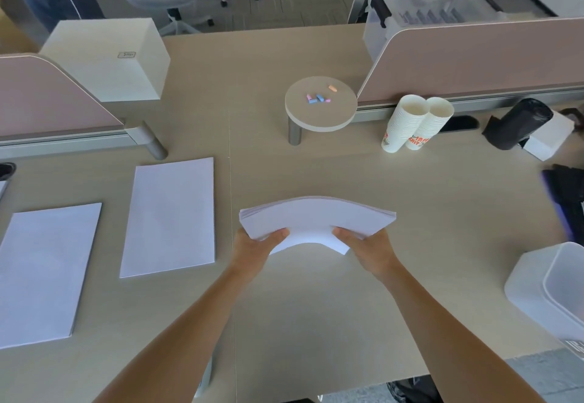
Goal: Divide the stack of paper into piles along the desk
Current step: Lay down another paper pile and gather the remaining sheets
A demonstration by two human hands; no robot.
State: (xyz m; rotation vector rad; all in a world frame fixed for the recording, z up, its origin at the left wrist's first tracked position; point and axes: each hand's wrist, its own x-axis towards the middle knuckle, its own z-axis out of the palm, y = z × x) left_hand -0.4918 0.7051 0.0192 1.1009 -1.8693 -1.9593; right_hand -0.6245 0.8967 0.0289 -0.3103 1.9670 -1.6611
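**Two piles down, the rest of the ream in my hands above the desk**

At far left, the first pile (41, 273) lies flat on the desk (316, 308), its edges squared. Just to its right, set a little farther from me, is the second pile (169, 218), also flat and tidy, with a strip of bare desk between the two.

Next comes my left hand (257, 246), closed on the near left corner of the remaining stack of paper (316, 219), thumb on top and the other fingers underneath, out of sight. The stack is lifted off the desk and bows upward in the middle, its far edges fanned slightly. My right hand (366, 246) pinches the near right corner the same way, thumb over and fingers hidden below.

Judging by that arch, the stack is thick enough to have some weight yet limp under its own load; loose sheets are slick against one another and will slide or splay if my pinch eases. I judge the safer hold is farther in along both short sides, palms supporting from below, so the sheets stay square. The open desk right of the second pile, ahead of the paper cups (410, 124), looks the likely spot for the next pile.
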